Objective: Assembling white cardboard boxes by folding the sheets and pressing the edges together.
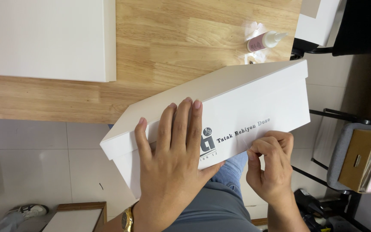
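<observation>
A left hand [172, 159] covers part of the white shoebox [237, 107] side; the right hand's [271, 165] fingertips curl out of sight, perhaps pinching its lower edge. The wrists are cut off below.

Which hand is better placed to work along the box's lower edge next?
Probably the right hand: its fingertips pinch at the lower edge of the white box, while the left hand lies flat across the box's side, steadying it.
</observation>
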